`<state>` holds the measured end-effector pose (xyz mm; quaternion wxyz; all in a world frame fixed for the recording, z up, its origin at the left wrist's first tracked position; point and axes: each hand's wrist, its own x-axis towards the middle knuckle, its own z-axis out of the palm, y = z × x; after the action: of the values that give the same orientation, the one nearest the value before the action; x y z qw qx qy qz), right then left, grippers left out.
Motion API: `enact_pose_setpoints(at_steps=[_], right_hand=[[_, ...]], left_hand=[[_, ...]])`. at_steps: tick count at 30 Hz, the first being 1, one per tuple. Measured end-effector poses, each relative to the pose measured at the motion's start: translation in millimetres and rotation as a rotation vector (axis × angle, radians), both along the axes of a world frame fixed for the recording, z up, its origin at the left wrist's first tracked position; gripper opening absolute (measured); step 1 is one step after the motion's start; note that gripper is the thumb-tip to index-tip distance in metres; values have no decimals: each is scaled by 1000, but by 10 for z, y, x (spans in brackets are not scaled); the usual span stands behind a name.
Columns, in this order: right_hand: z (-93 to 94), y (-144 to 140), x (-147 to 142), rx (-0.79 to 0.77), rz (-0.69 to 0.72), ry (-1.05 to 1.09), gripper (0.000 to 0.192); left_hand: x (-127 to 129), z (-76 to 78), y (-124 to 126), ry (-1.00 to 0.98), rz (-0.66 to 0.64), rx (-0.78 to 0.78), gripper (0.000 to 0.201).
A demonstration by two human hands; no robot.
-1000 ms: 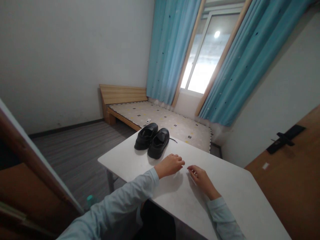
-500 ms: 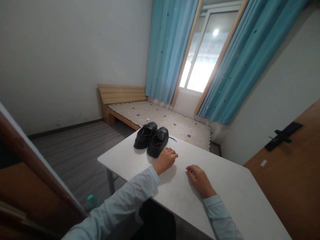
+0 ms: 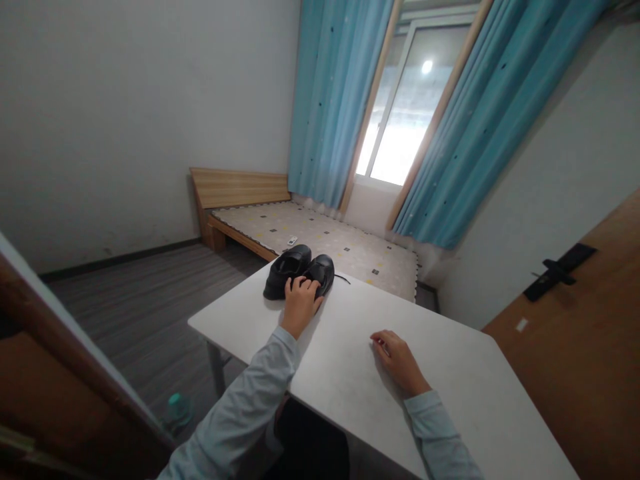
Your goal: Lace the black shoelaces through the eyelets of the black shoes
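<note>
Two black shoes stand side by side at the far edge of the white table (image 3: pixel 350 387). My left hand (image 3: pixel 300 303) reaches out and its fingers curl over the heel of the nearer black shoe (image 3: pixel 325 268). The other black shoe (image 3: pixel 281 268) sits just left of it, touching it. A loose lace (image 3: pixel 343 278) trails to the right of the pair. My right hand (image 3: pixel 397 359) rests on the tabletop to the right, fingers loosely curled and holding nothing that I can make out. Both arms wear light blue sleeves.
Beyond the table a low wooden bed (image 3: pixel 320 239) lies under a window with blue curtains (image 3: pixel 330 100). A brown door with a black handle (image 3: pixel 557 272) stands at the right. A teal-capped bottle (image 3: pixel 176 405) sits on the grey floor left of the table.
My left hand has moved forward and left from the tabletop onto the heel of the nearer shoe. My right hand has stayed in place.
</note>
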<state>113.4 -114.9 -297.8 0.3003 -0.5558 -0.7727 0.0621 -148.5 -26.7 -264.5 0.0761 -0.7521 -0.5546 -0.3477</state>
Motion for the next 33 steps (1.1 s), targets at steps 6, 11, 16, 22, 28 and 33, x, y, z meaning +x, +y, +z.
enact_pose_setpoints(at_steps=[6,11,16,22,28,33], right_hand=[[-9,17,15,0,-14,4,19],[-10,25,30,3,-17,-2,19],[-1,31,58,49,-31,-6,21],[0,22,152,126,-85,30,27],[46,1,215,160,-173,131,30],[112,-20,251,140,-272,329,36]], left_hand=[[27,-21,72,-103,-86,6,22],[54,-15,79,-151,-124,71,12],[131,-7,12,-156,-181,131,14],[333,27,-134,-91,-318,312,17],[636,106,-382,-91,-455,394,17],[973,23,-679,-106,-515,254,16]])
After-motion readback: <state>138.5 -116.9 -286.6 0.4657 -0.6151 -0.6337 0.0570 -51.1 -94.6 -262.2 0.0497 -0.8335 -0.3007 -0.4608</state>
